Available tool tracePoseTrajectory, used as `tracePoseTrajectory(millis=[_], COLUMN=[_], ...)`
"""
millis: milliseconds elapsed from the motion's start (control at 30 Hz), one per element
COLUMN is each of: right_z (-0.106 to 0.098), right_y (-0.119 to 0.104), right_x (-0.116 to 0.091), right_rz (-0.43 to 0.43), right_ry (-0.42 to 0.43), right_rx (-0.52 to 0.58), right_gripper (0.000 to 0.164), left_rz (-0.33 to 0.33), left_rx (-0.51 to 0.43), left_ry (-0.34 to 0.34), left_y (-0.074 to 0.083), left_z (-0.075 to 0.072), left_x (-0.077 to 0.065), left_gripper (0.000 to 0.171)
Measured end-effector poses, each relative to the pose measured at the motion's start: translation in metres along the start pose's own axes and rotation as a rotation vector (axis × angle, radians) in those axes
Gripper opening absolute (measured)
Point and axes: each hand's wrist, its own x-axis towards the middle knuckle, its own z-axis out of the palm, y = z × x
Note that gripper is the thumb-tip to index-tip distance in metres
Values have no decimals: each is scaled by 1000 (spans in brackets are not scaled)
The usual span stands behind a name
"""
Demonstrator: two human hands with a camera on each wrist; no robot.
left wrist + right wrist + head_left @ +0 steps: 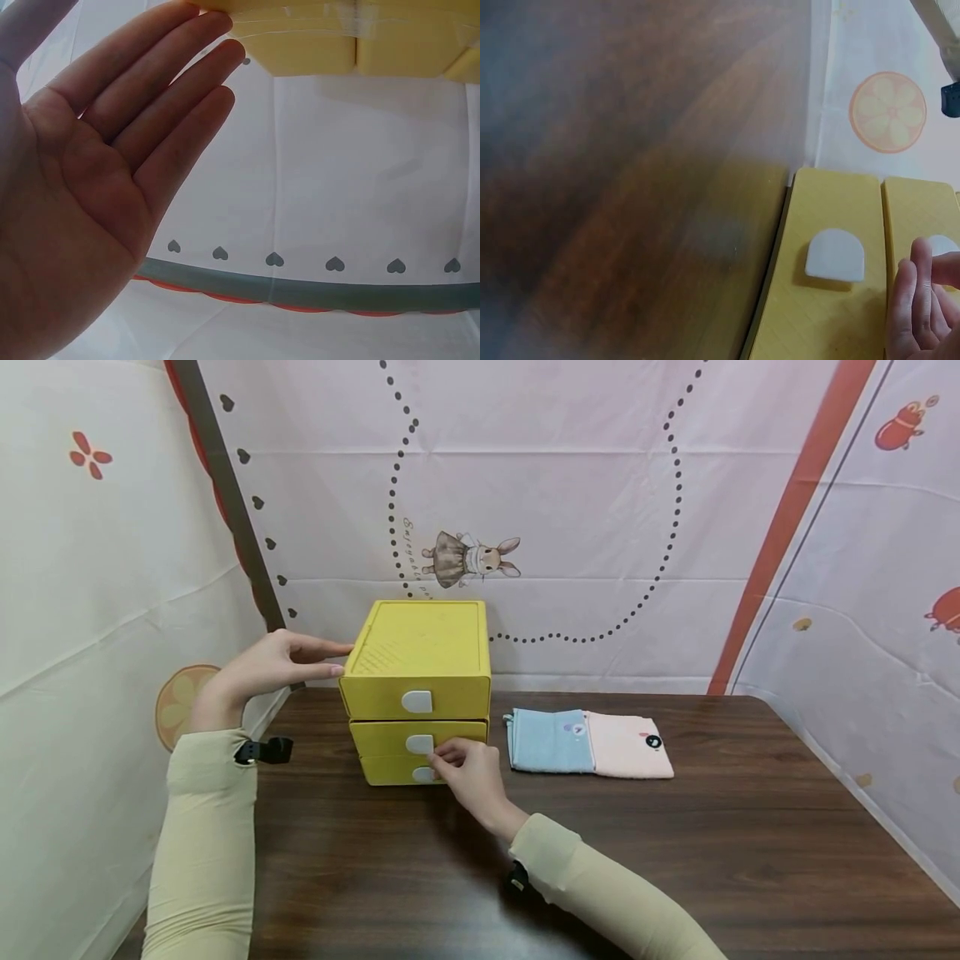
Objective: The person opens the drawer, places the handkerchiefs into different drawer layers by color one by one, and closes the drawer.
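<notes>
A yellow three-drawer box (420, 639) stands on the table, each drawer front bearing a white tab handle. At its upper left side is my left hand (262, 670), its fingertips against the box; the left wrist view shows the fingers (161, 97) stretched out straight. My right hand (472, 777) is at the middle drawer, thumb and fingertips pinching the right edge of its white handle (419, 744). In the right wrist view, the fingers partly cover that handle, while the bottom drawer's handle (835, 256) shows fully beside them. All three drawers look closed.
To the right of the box lie a folded light-blue cloth (547, 742) and a folded pink cloth (628, 746), side by side. Behind and at both sides, a printed white curtain (585, 510) borders the dark wooden table (712, 835).
</notes>
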Motion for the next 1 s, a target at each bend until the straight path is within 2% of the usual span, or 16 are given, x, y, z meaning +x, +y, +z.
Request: tracePoseTrajectory(millis=[533, 1000], right_z=[-5, -7], right_y=[-7, -13], right_x=[-16, -30], right_rz=[30, -5], right_ry=[-68, -103], right_rx=[84, 117], right_gripper=[12, 13], left_rz=[-13, -12], left_rx=[-4, 5], left_ry=[7, -4], left_y=[-2, 3], left_z=[1, 0], left_x=[1, -1], left_gripper=[48, 47])
